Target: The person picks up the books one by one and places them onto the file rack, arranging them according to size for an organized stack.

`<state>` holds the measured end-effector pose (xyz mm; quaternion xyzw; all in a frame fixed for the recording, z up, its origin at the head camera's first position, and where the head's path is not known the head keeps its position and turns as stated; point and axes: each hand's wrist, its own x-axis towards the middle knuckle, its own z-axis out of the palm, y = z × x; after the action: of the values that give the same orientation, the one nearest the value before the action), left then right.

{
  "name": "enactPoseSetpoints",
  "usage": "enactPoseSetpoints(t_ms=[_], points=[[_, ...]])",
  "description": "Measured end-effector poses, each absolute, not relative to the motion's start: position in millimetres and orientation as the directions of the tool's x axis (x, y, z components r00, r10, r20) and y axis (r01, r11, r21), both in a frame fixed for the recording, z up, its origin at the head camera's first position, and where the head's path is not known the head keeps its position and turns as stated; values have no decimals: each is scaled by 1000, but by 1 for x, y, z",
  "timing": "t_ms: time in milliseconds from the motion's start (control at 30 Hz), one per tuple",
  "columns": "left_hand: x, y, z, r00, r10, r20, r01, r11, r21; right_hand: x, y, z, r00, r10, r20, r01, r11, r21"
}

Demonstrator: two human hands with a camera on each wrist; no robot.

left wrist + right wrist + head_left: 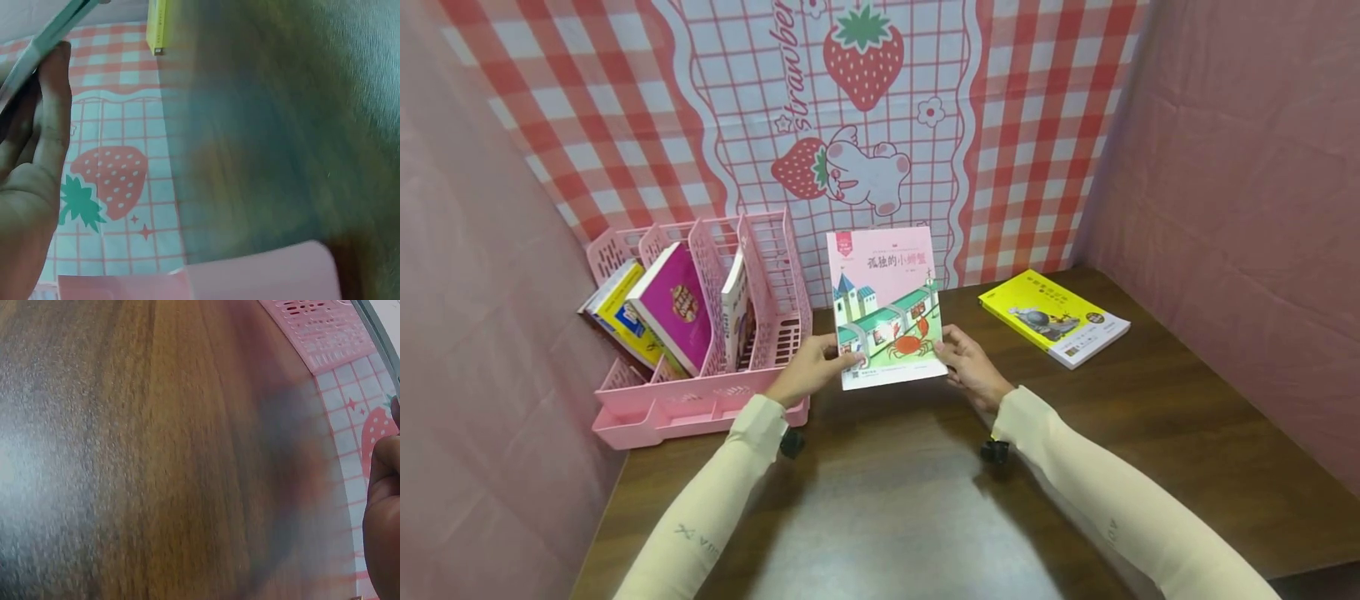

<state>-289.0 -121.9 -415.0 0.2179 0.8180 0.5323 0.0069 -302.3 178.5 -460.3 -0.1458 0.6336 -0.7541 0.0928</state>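
Note:
A thin pink picture book (891, 308) with a red crab and a green train on its cover is held upright above the table, front facing me. My left hand (812, 367) grips its lower left edge, thumb on the cover. At the lower right edge my right hand (972, 365) pinches it in the same way. In the left wrist view the book (44, 47) shows edge-on between the left thumb and fingers. Only a sliver of the book (378, 337) appears beside the right hand (384, 519) in the right wrist view.
A pink desktop file rack (700, 408) stands at the left, holding several books, among them a purple book (677, 308) and a white-spined book (737, 317). A yellow book (1052, 317) lies flat on the brown table (1187, 442) at the right. Behind hangs a strawberry-print cloth (1030, 150).

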Motion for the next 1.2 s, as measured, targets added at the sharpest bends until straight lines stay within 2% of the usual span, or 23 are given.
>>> enactPoseSetpoints(t_ms=[200, 333, 467, 600, 733, 933, 1200], points=[[-290, -124, -418, -910, 281, 305, 381, 275, 883, -305, 170, -458, -951, -303, 65, -27, -128, -991], [-291, -131, -420, -904, 231, 360, 416, 272, 868, -306, 161, -461, -954, -298, -27, 20, 29, -999], [-289, -139, -422, -905, 162, 393, 424, 295, 856, -304, 149, -466, -912, -396, -110, 33, 196, -980], [-290, -144, -421, -901, 109, 420, 433, 280, 857, -301, 133, -469, -864, -484, -139, -7, 286, -958], [-290, -147, -416, -889, 55, 455, 453, 257, 854, -297, 111, -467, -846, -514, -140, -47, 334, -941], [-287, -155, -410, -875, -31, 483, 454, 294, 841, -294, 73, -460, -832, -544, -110, -109, 354, -929], [-279, -164, -405, -880, -84, 467, 421, 317, 850, -281, 25, -448, -854, -510, -98, -113, 367, -923]])
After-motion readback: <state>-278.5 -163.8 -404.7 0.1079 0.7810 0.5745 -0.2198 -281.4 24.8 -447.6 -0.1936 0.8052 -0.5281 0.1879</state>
